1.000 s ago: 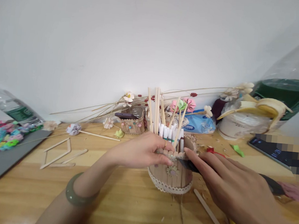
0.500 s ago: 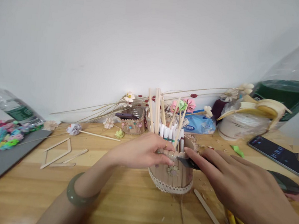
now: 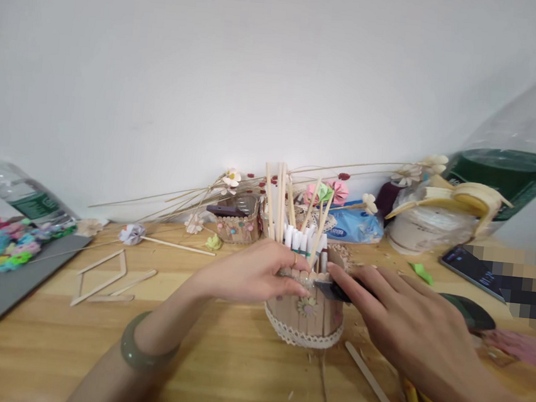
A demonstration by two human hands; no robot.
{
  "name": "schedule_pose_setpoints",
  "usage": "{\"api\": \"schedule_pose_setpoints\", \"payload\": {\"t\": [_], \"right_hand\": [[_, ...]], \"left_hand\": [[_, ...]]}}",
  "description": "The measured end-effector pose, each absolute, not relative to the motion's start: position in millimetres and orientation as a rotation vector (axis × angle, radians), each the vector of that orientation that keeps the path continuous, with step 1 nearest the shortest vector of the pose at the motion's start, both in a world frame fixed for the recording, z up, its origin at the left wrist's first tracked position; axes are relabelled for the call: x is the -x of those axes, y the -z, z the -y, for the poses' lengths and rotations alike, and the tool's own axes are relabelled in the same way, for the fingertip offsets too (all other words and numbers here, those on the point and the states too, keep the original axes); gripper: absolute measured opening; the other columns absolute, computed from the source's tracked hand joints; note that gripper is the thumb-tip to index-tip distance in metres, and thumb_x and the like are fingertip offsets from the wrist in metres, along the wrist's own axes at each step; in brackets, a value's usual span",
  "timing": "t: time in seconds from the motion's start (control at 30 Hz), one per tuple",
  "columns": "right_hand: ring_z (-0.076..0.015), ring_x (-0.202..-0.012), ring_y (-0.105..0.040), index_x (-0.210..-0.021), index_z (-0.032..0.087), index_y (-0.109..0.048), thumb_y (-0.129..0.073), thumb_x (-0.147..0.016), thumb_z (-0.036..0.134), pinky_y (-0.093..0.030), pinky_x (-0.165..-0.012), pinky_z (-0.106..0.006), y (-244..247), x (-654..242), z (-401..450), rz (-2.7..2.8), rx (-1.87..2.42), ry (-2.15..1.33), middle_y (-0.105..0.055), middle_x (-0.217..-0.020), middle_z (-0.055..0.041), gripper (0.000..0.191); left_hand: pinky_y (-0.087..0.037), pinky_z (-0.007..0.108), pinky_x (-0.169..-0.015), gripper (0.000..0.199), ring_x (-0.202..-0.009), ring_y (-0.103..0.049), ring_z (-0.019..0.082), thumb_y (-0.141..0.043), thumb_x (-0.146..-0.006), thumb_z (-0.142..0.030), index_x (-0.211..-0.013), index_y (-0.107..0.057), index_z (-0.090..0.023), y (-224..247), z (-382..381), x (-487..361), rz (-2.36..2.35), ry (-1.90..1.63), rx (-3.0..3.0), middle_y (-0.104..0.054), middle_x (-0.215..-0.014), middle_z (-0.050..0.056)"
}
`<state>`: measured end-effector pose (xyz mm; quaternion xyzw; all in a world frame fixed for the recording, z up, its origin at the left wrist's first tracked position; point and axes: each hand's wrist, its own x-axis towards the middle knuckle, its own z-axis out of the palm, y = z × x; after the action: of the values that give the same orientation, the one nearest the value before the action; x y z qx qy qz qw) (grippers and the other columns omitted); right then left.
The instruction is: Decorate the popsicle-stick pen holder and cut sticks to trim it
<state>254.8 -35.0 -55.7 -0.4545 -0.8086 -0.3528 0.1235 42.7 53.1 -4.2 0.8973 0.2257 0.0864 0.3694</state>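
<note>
A pen holder of wooden craft sticks (image 3: 320, 323), with lace round its base and a small flower on its front, stands on the table. White-capped markers (image 3: 300, 239) and thin sticks poke up from it. My left hand (image 3: 251, 272) pinches its front rim, thumb outside and fingers over the top. In my closed right hand (image 3: 403, 315) is a dark-handled knife (image 3: 324, 288), its grey blade lying against the rim at the front right. The hand covers most of the handle.
Loose craft sticks (image 3: 377, 388) lie to the right and left. A peeled banana (image 3: 467, 195) rests on a cup before a large bottle (image 3: 507, 173). A phone (image 3: 472, 271), tissue pack (image 3: 355, 225), stick box (image 3: 239, 228) and grey mat (image 3: 17, 287) surround the holder.
The knife has shifted a little left along the rim, its handle end moving closer to my right hand. My left hand keeps its grip, and the holder stays in place.
</note>
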Motion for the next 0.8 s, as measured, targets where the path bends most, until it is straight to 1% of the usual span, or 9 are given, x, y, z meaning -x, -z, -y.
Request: {"api": "schedule_pose_setpoints", "payload": {"t": [0.1,0.2,0.27,0.33,0.43,0.53,0.63,0.7,0.8], "right_hand": [[-0.0240,-0.074,-0.057,-0.122,0.015,-0.042,-0.038,-0.072,-0.001,-0.039,-0.059,-0.033,58.5,-253.1,32.3,2.339,1.336,1.008,-0.060,-0.088,-0.0058,0.052],[-0.0215,-0.069,-0.059,-0.121,0.018,-0.043,-0.035,-0.073,-0.001,-0.039,-0.053,-0.030,65.4,-252.8,29.5,2.277,1.372,0.867,-0.062,-0.092,-0.0056,0.052],[-0.0197,-0.064,-0.060,-0.121,0.021,-0.043,-0.033,-0.078,0.001,-0.039,-0.047,-0.028,69.6,-254.1,29.0,2.230,1.396,0.711,-0.063,-0.094,-0.0044,0.048],[-0.0187,-0.064,-0.062,-0.122,0.022,-0.043,-0.032,-0.085,0.006,-0.041,-0.046,-0.027,70.3,-255.7,30.0,2.224,1.364,0.554,-0.063,-0.094,-0.0035,0.042],[-0.0172,-0.071,-0.064,-0.121,0.022,-0.045,-0.037,-0.092,0.018,-0.048,-0.054,-0.026,62.1,-255.2,33.2,2.160,1.258,0.288,-0.065,-0.096,-0.0035,0.031],[-0.0142,-0.071,-0.063,-0.107,0.022,-0.053,-0.049,-0.091,0.028,-0.049,-0.061,-0.023,47.1,-248.9,35.8,1.944,1.215,0.147,-0.065,-0.087,-0.0011,0.018],[-0.0113,-0.073,-0.061,-0.095,0.023,-0.056,-0.051,-0.090,0.021,-0.047,-0.061,-0.020,35.7,-241.4,34.7,1.988,1.119,0.112,-0.062,-0.085,0.0010,0.007],[-0.0113,-0.072,-0.061,-0.095,0.022,-0.055,-0.049,-0.091,0.019,-0.047,-0.059,-0.021,33.6,-239.6,31.7,2.084,1.071,0.167,-0.061,-0.087,0.0001,0.008],[-0.0146,-0.068,-0.062,-0.097,0.020,-0.053,-0.044,-0.093,0.023,-0.047,-0.055,-0.025,35.6,-243.1,26.8,2.182,1.051,0.358,-0.061,-0.089,-0.0027,0.010]], "left_hand": [[-0.039,0.019,-0.053,0.022,-0.057,-0.052,0.010,-0.055,-0.083,-0.034,-0.080,-0.061,-0.013,4.8,-53.9,-42.6,-0.588,-0.213,-2.294,-0.056,-0.060,-0.002],[-0.039,0.019,-0.054,0.020,-0.057,-0.053,0.010,-0.057,-0.082,-0.033,-0.080,-0.061,-0.013,6.3,-55.4,-42.2,-0.591,-0.211,-2.283,-0.056,-0.060,-0.002],[-0.040,0.019,-0.054,0.018,-0.058,-0.053,0.010,-0.057,-0.082,-0.031,-0.083,-0.062,-0.014,7.4,-56.5,-41.9,-0.585,-0.217,-2.286,-0.056,-0.061,-0.002],[-0.040,0.019,-0.055,0.019,-0.058,-0.054,0.010,-0.057,-0.082,-0.030,-0.087,-0.064,-0.014,7.8,-57.4,-41.7,-0.577,-0.228,-2.300,-0.056,-0.060,-0.002],[-0.040,0.020,-0.055,0.020,-0.058,-0.054,0.010,-0.058,-0.082,-0.031,-0.089,-0.065,-0.013,6.8,-57.6,-41.9,-0.568,-0.219,-2.301,-0.056,-0.060,-0.002],[-0.040,0.020,-0.055,0.018,-0.059,-0.054,0.010,-0.058,-0.081,-0.029,-0.087,-0.066,-0.013,4.7,-56.3,-42.6,-0.579,-0.202,-2.331,-0.057,-0.062,-0.002],[-0.040,0.020,-0.056,0.016,-0.060,-0.055,0.011,-0.058,-0.081,-0.027,-0.086,-0.065,-0.013,4.2,-55.0,-43.2,-0.608,-0.184,-2.341,-0.057,-0.061,-0.002],[-0.040,0.019,-0.056,0.016,-0.060,-0.056,0.011,-0.057,-0.081,-0.027,-0.086,-0.063,-0.013,5.1,-54.8,-43.6,-0.622,-0.186,-2.313,-0.057,-0.061,-0.002],[-0.039,0.019,-0.054,0.017,-0.059,-0.056,0.010,-0.057,-0.081,-0.030,-0.082,-0.062,-0.013,7.2,-55.5,-44.1,-0.610,-0.193,-2.275,-0.056,-0.061,-0.002]]}}
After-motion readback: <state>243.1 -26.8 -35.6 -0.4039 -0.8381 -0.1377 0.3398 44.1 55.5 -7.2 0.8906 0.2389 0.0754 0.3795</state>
